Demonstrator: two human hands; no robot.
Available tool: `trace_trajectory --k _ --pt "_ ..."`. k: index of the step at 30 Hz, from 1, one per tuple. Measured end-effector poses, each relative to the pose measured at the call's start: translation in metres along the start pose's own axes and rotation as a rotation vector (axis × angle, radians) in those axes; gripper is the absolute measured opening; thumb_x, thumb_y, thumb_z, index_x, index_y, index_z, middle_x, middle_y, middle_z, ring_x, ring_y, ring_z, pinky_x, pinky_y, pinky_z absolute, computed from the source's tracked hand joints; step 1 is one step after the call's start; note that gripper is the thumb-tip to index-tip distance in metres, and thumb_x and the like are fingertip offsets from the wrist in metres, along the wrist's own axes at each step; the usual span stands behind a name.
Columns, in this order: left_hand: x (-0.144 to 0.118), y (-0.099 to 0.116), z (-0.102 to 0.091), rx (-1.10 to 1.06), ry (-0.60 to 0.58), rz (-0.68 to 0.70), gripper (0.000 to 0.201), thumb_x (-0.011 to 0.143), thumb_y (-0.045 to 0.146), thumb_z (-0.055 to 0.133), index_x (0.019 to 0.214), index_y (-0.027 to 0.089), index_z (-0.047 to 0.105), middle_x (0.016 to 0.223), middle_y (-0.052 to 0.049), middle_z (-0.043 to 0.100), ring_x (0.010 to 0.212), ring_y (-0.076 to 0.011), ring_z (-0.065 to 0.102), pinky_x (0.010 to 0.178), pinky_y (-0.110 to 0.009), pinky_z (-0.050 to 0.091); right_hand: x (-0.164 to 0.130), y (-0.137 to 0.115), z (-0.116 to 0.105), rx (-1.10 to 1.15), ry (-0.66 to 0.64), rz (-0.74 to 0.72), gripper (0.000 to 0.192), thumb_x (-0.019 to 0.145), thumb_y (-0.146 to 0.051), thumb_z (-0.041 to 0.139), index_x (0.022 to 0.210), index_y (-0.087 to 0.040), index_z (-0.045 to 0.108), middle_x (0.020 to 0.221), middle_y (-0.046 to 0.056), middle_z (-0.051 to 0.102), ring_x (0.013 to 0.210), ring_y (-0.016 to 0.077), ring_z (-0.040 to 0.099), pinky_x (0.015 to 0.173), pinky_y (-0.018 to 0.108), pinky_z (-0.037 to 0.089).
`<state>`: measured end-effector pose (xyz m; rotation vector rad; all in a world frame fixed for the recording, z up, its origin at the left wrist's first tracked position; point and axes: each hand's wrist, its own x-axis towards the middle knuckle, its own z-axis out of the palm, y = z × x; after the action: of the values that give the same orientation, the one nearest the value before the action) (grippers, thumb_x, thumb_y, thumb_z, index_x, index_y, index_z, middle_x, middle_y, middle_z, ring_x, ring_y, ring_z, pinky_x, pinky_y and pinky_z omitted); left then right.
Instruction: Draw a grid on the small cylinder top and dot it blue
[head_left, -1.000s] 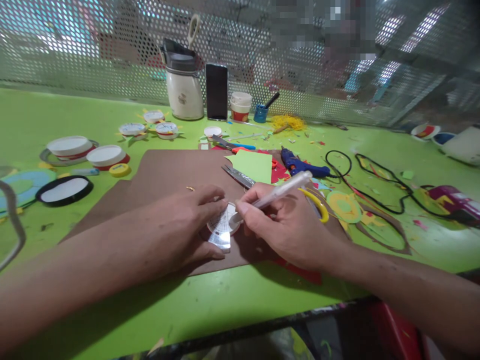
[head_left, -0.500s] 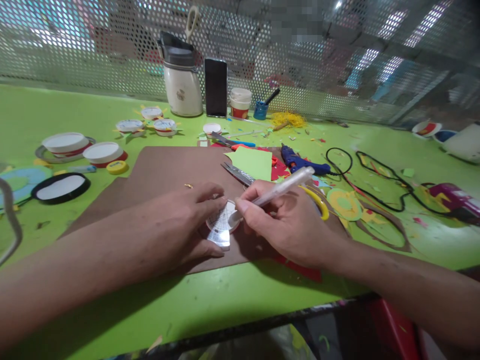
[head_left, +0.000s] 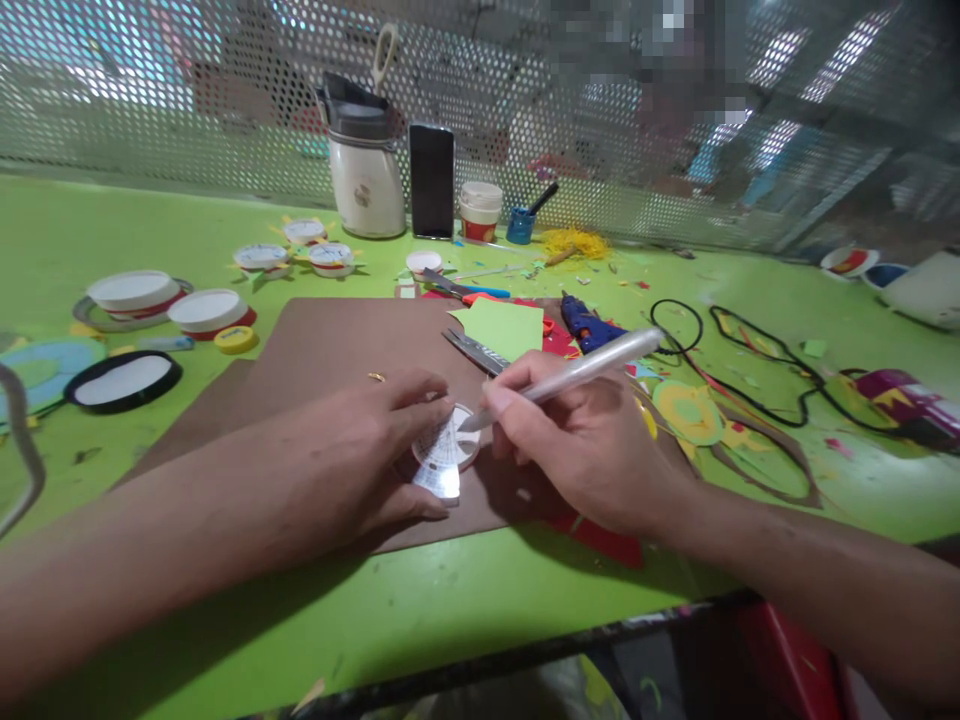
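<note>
My left hand (head_left: pixel 360 455) presses a small round white lid (head_left: pixel 448 452) down on a brown sheet of paper (head_left: pixel 337 350). A ring shows on one finger. My right hand (head_left: pixel 585 440) grips a white pen (head_left: pixel 577 373), slanted up to the right, with its tip on the lid's upper right rim. Both forearms reach in from the near edge of the green table (head_left: pixel 450 600).
Scissors (head_left: pixel 474 350), a green paper piece (head_left: pixel 502 328), a blue glue gun (head_left: pixel 592 325) and a black cord (head_left: pixel 757 370) lie behind my hands. White lids (head_left: pixel 206 310) and a black-rimmed lid (head_left: pixel 124 380) are at left. A jug (head_left: pixel 366 170) and phone (head_left: pixel 431 180) stand by the perforated wall.
My right hand has shifted slightly right, and the pen now lies flatter with its tip at the lid's rim. The left hand stays on the lid.
</note>
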<state>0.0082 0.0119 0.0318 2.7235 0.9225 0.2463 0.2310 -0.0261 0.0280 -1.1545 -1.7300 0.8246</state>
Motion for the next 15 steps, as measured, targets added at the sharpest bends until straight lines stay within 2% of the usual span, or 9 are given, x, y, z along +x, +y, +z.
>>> trace_trajectory --k 4,10,15 --pt "0.002 -0.001 0.0 0.025 -0.088 -0.036 0.027 0.095 0.039 0.067 0.111 0.02 0.076 0.118 -0.013 0.073 0.106 -0.0356 0.075 0.094 -0.047 0.061 0.003 0.004 -0.002 -0.016 0.072 -0.029 0.023 0.1 -0.027 0.063 0.078 -0.023 0.06 0.064 -0.004 0.065 0.059 0.0119 0.059 0.059 0.025 0.048" --pt "0.0 -0.005 0.002 0.013 -0.078 -0.054 0.048 0.095 0.043 0.072 0.137 0.021 0.069 0.141 -0.018 0.069 0.119 -0.0433 0.072 0.099 -0.06 0.059 0.004 0.02 0.004 0.152 -0.06 -0.005 0.013 0.103 -0.032 0.065 0.096 -0.022 0.069 0.087 -0.001 0.074 0.082 0.016 0.072 0.078 0.027 0.059" --pt "-0.003 -0.005 0.002 0.004 -0.036 -0.02 0.06 0.097 0.045 0.071 0.152 0.026 0.06 0.148 -0.016 0.066 0.121 -0.0437 0.072 0.098 -0.059 0.06 0.004 0.019 0.004 0.09 -0.053 0.048 0.011 0.102 -0.029 0.066 0.095 -0.021 0.07 0.081 -0.001 0.073 0.078 0.0168 0.071 0.074 0.028 0.058"
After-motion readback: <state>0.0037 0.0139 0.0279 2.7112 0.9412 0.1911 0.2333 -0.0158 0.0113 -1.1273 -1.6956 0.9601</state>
